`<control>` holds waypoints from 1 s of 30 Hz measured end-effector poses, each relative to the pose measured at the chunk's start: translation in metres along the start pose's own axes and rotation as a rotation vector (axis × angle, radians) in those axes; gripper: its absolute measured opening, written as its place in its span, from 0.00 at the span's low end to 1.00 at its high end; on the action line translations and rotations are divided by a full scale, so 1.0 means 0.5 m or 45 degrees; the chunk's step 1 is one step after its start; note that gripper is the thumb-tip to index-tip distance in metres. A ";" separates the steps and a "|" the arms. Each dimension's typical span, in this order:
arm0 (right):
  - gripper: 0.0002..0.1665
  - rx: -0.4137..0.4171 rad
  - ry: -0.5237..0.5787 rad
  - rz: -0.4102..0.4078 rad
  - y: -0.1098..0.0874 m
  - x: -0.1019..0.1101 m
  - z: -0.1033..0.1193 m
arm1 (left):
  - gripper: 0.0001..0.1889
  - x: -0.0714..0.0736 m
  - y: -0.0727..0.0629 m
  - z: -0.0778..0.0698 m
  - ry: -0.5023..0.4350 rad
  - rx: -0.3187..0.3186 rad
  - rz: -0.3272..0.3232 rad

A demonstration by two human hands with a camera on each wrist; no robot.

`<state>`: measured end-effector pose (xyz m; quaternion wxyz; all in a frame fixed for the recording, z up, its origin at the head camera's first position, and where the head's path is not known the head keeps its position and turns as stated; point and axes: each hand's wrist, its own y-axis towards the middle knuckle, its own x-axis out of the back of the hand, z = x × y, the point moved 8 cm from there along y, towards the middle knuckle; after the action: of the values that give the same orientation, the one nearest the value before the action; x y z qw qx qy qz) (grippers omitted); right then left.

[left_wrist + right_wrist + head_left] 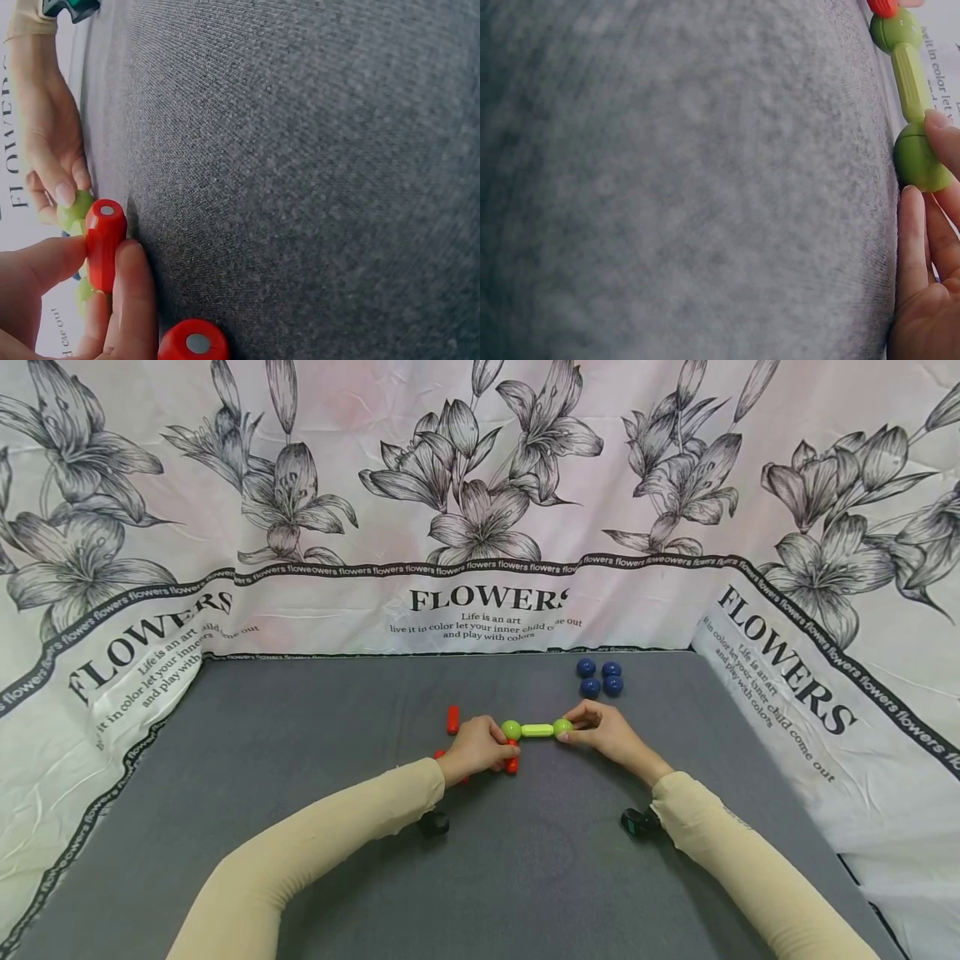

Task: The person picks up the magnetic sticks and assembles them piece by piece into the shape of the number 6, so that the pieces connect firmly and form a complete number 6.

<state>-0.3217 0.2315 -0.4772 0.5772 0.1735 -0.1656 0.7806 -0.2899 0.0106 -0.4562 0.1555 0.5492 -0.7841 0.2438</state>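
Note:
My left hand [474, 745] pinches a red rod [106, 244] with a round metal spot on its end. The rod is right at a green ball [512, 729], below it in the head view. A light green bar [537, 730] joins this ball to another green ball [919, 159] on the right. That right ball is between the thumb and fingers of my right hand [609, 737]. In the left wrist view the green pieces are partly hidden behind the red rod and fingers.
Several dark blue balls [590, 686] stand grouped at the back right of the grey table [525, 877]. One red rod [453, 719] lies left of the left hand, and more red pieces [439, 754] are partly hidden behind it. A flower-printed cloth [322, 610] hangs behind.

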 end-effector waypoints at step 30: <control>0.22 0.014 -0.011 -0.008 0.000 0.000 0.005 | 0.11 -0.002 -0.005 0.007 -0.007 0.080 0.092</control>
<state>-0.3214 0.2304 -0.4751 0.5779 0.1806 -0.1633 0.7789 -0.2873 0.0089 -0.4592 0.1274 0.5259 -0.7957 0.2722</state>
